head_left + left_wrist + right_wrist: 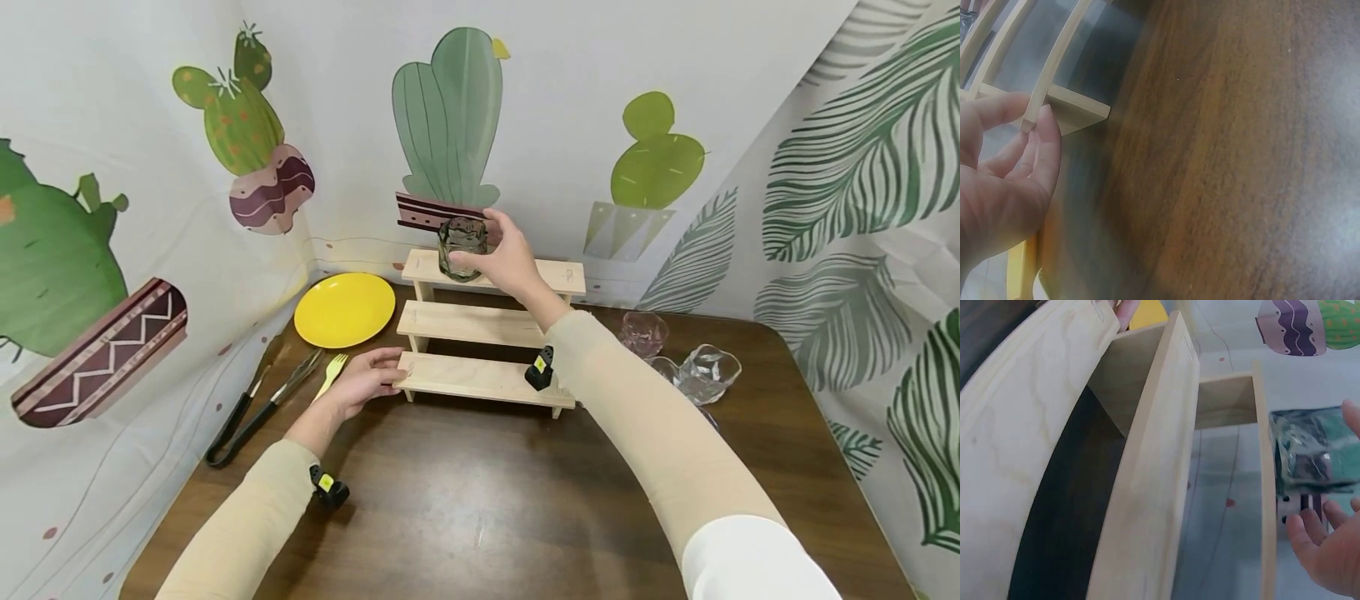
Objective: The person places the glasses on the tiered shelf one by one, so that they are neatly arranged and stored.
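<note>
A three-tier wooden display stand (472, 321) stands on the table. On its top step sits a dark greenish drinking glass (459, 237), upright. My right hand (512, 258) is around the glass with thumb and fingers spread; the right wrist view shows a gap between the fingers (1310, 534) and the glass (1310, 450). With my left hand (362, 385) I pinch the left end of the lowest step. In the left wrist view that board (1054, 56) lies between thumb and fingers.
Left of the stand are a yellow plate (345, 310), black-handled tongs (258, 417) and a yellow fork (330, 375). To its right, partly behind my right sleeve, are a pink glass (643, 333) and a clear glass (708, 375). Patterned cloth hangs behind the table (465, 500).
</note>
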`<state>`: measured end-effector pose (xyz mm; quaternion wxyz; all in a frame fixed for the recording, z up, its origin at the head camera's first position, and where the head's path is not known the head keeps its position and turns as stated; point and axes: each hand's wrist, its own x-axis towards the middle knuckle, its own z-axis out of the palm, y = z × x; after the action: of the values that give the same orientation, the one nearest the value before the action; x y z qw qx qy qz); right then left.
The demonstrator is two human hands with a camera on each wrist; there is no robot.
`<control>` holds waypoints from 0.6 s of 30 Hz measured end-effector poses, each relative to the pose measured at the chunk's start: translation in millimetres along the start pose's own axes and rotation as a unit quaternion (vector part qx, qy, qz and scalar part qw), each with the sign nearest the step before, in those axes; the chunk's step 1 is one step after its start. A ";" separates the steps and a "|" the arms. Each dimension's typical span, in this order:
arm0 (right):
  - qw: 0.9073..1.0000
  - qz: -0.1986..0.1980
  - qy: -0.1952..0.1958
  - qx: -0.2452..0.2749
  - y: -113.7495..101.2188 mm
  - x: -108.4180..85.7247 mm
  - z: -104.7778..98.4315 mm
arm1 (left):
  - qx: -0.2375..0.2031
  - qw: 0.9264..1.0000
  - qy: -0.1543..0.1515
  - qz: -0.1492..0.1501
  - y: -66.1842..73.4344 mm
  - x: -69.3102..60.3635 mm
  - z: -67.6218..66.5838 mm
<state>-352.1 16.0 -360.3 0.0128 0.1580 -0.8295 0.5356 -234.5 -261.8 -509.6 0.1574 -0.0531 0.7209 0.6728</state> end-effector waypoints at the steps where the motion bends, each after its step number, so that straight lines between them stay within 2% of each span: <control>1: 1.000 -0.005 0.000 0.001 0.0 -1.3 -3.7 | -0.001 1.000 0.001 -0.001 -0.3 -0.1 0.3; 6: 1.000 -0.025 -0.002 0.012 -0.1 -11.0 -28.1 | 0.004 1.000 0.002 -0.001 0.4 -1.1 0.8; 11: 0.998 -0.049 0.008 0.034 2.8 -26.0 -61.2 | 0.006 1.000 0.002 0.001 1.5 -1.3 1.7; 15: 0.997 -0.070 0.023 0.031 11.1 -44.7 -92.8 | 0.001 1.000 0.005 -0.002 1.6 -1.7 2.2; 18: 0.997 -0.071 0.033 0.023 20.0 -63.2 -118.2 | 0.001 1.000 0.005 0.000 1.7 -2.7 2.0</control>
<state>-315.2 144.7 -339.7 0.0745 0.1987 -0.8026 0.5575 -232.2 -260.1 -507.3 0.1541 -0.0565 0.7222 0.6719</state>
